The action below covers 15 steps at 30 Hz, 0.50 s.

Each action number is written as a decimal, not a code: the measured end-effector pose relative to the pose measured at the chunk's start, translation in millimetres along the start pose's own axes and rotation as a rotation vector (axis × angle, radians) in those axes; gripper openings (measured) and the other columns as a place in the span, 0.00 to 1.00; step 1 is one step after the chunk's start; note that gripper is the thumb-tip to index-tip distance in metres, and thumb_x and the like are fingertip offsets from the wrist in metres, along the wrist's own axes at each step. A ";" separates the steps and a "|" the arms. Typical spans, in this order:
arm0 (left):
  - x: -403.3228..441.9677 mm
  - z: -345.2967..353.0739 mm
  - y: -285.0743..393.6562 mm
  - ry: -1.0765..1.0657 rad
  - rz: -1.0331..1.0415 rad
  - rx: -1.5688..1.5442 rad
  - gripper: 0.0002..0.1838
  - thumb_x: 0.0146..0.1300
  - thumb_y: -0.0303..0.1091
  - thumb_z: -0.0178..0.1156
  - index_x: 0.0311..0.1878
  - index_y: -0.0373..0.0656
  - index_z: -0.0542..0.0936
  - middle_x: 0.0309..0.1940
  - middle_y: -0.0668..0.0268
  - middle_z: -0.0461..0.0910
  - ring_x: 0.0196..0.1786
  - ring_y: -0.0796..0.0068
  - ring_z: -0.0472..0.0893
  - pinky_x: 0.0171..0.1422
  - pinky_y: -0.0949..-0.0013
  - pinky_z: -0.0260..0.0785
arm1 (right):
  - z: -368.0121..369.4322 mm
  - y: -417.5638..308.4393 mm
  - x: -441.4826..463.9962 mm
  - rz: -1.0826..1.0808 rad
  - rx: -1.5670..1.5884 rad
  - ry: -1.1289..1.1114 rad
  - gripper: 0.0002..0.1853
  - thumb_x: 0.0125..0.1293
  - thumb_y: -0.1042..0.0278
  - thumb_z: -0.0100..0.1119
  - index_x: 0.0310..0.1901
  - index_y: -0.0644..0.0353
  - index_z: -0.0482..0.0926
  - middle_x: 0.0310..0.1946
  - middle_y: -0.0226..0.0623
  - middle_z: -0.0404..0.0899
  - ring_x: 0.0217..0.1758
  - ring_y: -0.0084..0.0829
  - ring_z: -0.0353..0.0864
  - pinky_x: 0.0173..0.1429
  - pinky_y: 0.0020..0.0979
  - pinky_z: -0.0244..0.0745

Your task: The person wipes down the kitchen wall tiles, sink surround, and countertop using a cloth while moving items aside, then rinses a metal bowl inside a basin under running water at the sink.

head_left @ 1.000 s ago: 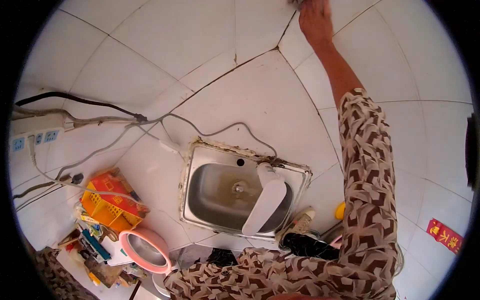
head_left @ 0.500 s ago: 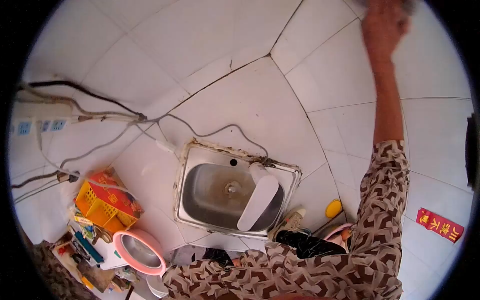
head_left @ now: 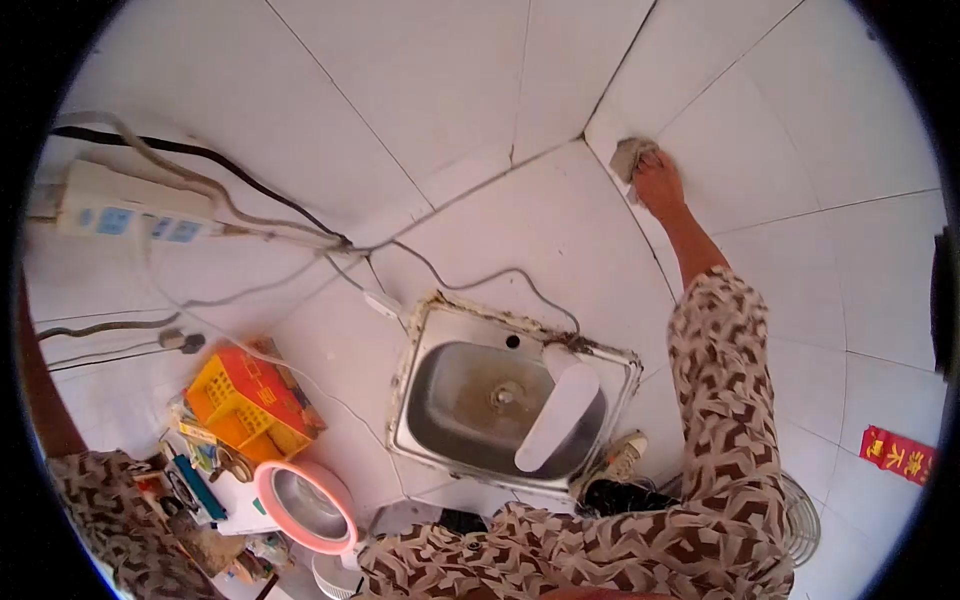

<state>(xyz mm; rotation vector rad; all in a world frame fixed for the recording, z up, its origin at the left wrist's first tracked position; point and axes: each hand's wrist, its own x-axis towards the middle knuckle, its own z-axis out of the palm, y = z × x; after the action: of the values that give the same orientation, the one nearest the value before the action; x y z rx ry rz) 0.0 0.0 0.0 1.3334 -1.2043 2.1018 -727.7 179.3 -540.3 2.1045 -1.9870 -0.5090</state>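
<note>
My right hand [head_left: 659, 186] reaches out to the tiled wall near the corner. Its fingers are closed on a crumpled grey-brown rag [head_left: 631, 156], which presses against the white tile [head_left: 740, 150] just above the seam with the counter. Along the left edge of the view, my left forearm [head_left: 45, 380] and patterned sleeve show, but the hand itself is beyond the frame. Below the right hand, a steel sink [head_left: 450, 400] is set into the white counter, with a pale tap [head_left: 560, 415] angled across its basin.
A power strip [head_left: 120, 200] with several cables hangs on the left wall. A yellow basket [head_left: 225, 395], a red box [head_left: 275, 390] and a pink-rimmed bowl [head_left: 262, 490] stand at the lower left. A red label [head_left: 895, 455] is stuck on the right wall.
My right hand has come down and left with the rag, from high on the right wall to near the corner seam. My left forearm has entered at the left edge. The camera view has shifted.
</note>
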 end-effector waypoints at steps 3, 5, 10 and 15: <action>0.5 -78.2 20.5 -0.014 -0.067 -0.183 0.27 0.74 0.37 0.31 0.72 0.34 0.49 0.74 0.52 0.45 0.75 0.52 0.48 0.74 0.50 0.45 | -59.0 -1.7 27.2 0.321 0.704 0.270 0.17 0.61 0.67 0.53 0.51 0.64 0.76 0.53 0.42 0.76 0.56 0.39 0.73 0.60 0.39 0.68; 6.5 -89.9 21.2 0.030 -0.080 -0.408 0.26 0.74 0.36 0.28 0.73 0.38 0.50 0.74 0.55 0.46 0.76 0.55 0.46 0.74 0.46 0.42 | -145.8 -15.0 42.5 0.623 1.825 0.616 0.16 0.60 0.71 0.51 0.48 0.67 0.77 0.38 0.42 0.79 0.40 0.32 0.76 0.46 0.33 0.71; 11.7 -84.9 13.1 0.283 -0.035 -0.794 0.23 0.73 0.37 0.42 0.70 0.52 0.61 0.68 0.68 0.63 0.73 0.66 0.56 0.74 0.54 0.39 | -312.5 -126.7 54.6 0.465 2.089 1.039 0.19 0.66 0.72 0.50 0.58 0.63 0.68 0.43 0.36 0.74 0.43 0.23 0.70 0.49 0.25 0.68; 5.5 -100.9 21.7 0.287 -0.019 -0.845 0.22 0.73 0.38 0.42 0.69 0.51 0.63 0.68 0.69 0.64 0.73 0.65 0.56 0.74 0.54 0.37 | -392.9 -206.0 64.2 -0.045 1.318 1.121 0.36 0.58 0.85 0.48 0.70 0.54 0.55 0.74 0.51 0.34 0.77 0.48 0.33 0.76 0.44 0.38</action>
<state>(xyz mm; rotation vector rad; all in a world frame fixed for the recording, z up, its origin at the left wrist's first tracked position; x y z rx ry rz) -72.7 69.4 -23.9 0.6264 -1.6498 1.4049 -385.2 96.4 -263.3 1.9679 -1.5013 1.9956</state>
